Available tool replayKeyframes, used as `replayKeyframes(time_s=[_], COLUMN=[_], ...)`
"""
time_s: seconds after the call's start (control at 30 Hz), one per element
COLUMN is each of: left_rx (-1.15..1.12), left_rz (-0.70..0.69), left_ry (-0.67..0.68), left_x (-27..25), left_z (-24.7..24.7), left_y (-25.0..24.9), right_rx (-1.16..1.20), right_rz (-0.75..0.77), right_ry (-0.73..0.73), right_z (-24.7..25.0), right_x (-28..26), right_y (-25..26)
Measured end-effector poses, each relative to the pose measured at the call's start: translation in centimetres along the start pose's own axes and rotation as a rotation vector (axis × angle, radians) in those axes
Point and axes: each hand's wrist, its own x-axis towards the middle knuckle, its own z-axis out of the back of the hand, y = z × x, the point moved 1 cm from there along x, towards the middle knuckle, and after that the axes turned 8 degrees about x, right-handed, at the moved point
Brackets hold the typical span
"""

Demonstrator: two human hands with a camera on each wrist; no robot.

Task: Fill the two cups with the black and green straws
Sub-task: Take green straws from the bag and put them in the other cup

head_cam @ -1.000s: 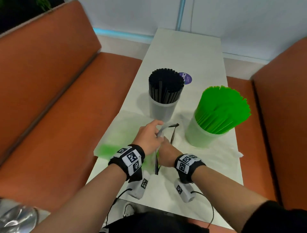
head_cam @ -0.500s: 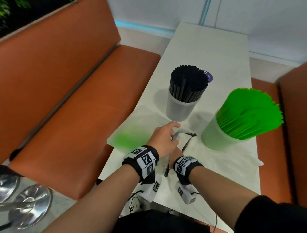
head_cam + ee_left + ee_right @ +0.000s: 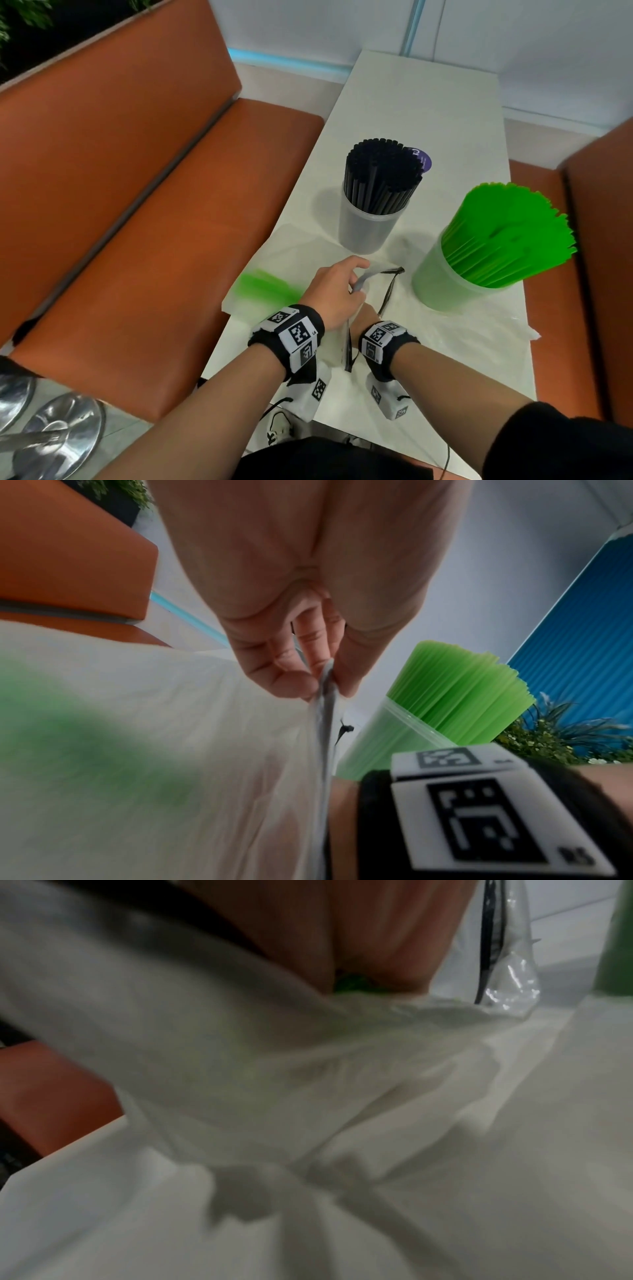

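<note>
A clear cup (image 3: 368,226) packed with black straws (image 3: 383,171) stands mid-table. To its right a cup (image 3: 442,287) holds a fan of green straws (image 3: 507,233). A thin plastic bag (image 3: 274,260) lies at the table's left edge with green straws (image 3: 265,289) inside. My left hand (image 3: 356,277) pinches the bag's bunched mouth (image 3: 325,685) between thumb and fingers. My right hand (image 3: 364,313) reaches into the bag under the left hand, mostly hidden. In the right wrist view a bit of green straw (image 3: 352,984) shows in its grip.
A small clear wrapper with a few thin black straws (image 3: 388,294) lies between my hands and the green cup. More plastic film (image 3: 496,329) covers the table's right side. Orange benches (image 3: 171,240) flank the narrow white table (image 3: 421,102). A purple sticker (image 3: 423,161) sits behind the black straws.
Both hands stay at the bag's mouth as before. Only the head view has swung left, so the cups sit further right in the picture.
</note>
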Motion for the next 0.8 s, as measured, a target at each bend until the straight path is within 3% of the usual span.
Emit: replayKeyframes(time_s=[0.2, 0.43, 0.57, 0.73, 0.8], left_rx=[0.036, 0.044, 0.068, 0.163, 0.17], left_rz=[-0.005, -0.039, -0.07, -0.074, -0.076], left_ry=[-0.021, -0.056, -0.053, -0.064, -0.085], left_x=[0.2, 0.2, 0.3, 0.1, 0.2], left_z=[-0.3, -0.7, -0.6, -0.5, -0.7], left_y=[0.3, -0.3, -0.7, -0.4, -0.6], right_rx=[-0.114, -0.268, -0.091, -0.337, -0.316], right_rz=[-0.059, 0.239, 0.177, 0.209, 0.193], right_ry=[-0.041, -0.29, -0.266, -0.268, -0.27], right_z=[1.8, 3.4, 4.0, 5.2, 5.4], right_x=[0.3, -1.4, -2.2, -3.1, -3.4], right_y=[-0.5, -1.1, -1.6, -1.9, -1.7])
